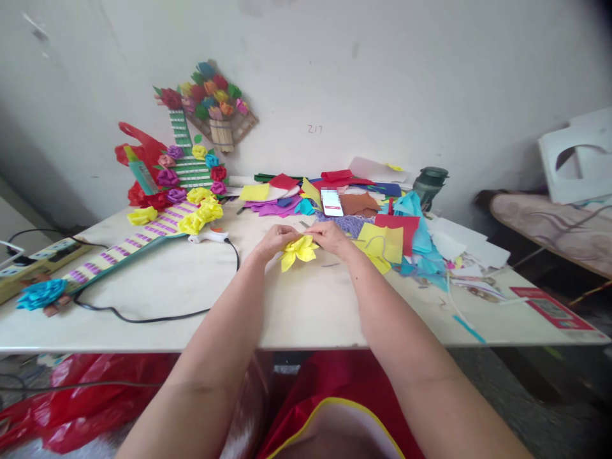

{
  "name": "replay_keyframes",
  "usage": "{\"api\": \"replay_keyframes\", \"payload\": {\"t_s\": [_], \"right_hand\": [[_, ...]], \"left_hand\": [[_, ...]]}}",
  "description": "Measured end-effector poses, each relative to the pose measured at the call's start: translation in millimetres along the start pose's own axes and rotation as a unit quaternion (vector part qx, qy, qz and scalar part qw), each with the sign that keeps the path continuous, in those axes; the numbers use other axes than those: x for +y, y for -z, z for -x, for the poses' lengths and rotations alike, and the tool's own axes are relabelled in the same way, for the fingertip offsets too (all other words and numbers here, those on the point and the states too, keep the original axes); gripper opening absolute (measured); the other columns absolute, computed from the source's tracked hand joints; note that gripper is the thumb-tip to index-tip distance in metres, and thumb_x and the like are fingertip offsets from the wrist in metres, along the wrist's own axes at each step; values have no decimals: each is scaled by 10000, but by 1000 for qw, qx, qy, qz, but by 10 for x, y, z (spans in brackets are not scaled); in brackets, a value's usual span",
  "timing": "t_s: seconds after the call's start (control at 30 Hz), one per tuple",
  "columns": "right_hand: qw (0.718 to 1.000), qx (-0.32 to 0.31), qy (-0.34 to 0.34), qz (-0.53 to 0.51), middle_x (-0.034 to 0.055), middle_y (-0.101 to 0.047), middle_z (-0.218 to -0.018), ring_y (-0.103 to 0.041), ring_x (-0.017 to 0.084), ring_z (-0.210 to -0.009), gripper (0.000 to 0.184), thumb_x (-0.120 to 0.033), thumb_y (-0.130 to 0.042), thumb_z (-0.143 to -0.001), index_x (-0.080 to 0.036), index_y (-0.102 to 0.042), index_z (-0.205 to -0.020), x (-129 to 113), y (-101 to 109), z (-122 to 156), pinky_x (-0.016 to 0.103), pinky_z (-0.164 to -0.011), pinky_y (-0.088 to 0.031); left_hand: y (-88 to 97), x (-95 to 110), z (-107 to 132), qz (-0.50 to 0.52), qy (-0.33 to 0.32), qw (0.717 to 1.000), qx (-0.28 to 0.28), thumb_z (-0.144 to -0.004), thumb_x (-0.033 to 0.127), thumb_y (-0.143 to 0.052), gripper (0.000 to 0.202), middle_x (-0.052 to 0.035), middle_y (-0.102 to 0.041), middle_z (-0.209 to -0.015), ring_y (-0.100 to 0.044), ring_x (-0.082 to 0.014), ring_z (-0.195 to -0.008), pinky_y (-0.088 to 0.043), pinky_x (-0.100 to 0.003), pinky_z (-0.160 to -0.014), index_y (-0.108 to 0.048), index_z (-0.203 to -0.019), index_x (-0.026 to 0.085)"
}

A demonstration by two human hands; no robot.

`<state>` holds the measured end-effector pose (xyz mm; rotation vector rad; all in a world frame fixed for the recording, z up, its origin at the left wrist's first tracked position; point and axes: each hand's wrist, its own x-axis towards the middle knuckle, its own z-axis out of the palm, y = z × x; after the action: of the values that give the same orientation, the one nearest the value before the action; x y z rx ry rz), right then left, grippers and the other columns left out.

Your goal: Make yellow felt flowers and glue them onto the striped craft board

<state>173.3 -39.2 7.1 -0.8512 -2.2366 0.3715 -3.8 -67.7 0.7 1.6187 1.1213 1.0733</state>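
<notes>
Both hands at the middle of the counter (306,319). My left hand (276,242) is closed, fingers pinching the left side of a yellow flower (298,252); my right hand (331,236) is closed too, fingertips gripping its far right edge. Petals spread toward the near side, just above the surface. A thin grey piece (304,224) shows by my right fingertips; can't tell what.

Risks, my judgement: petals look thin, so an uneven pinch or opposite pulls could crease or tear them. A black cord (143,319) loops on the left and passes under my left forearm; a snag could drag the white glue gun (209,238). If that is hot, a backward brush left might burn. Loose yellow sheets (389,242) at right could be swept by my sleeve-less forearm.

Writing: red marks (315,129) on the far wall, "Z17" or "217". Red card (549,311), near right, carries a code-like square; text too small. Phone (331,202) screen partly blurred out, unreadable. Green bottle (142,175), far left: label illegible.
</notes>
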Motion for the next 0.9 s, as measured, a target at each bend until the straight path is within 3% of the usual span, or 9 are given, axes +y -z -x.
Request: {"api": "replay_keyframes", "payload": {"t_s": [0.9], "right_hand": [[999, 26, 27, 6, 27, -681, -696, -570, 100, -631, 225, -119, -550, -696, -198, -726, -812, 8, -7, -18, 188, -554, -365]], "left_hand": [[-10, -10, 1, 35, 18, 999, -15, -615, 337, -589, 211, 25, -478, -495, -424, -84, -458, -271, -209, -447, -558, -638, 130]]}}
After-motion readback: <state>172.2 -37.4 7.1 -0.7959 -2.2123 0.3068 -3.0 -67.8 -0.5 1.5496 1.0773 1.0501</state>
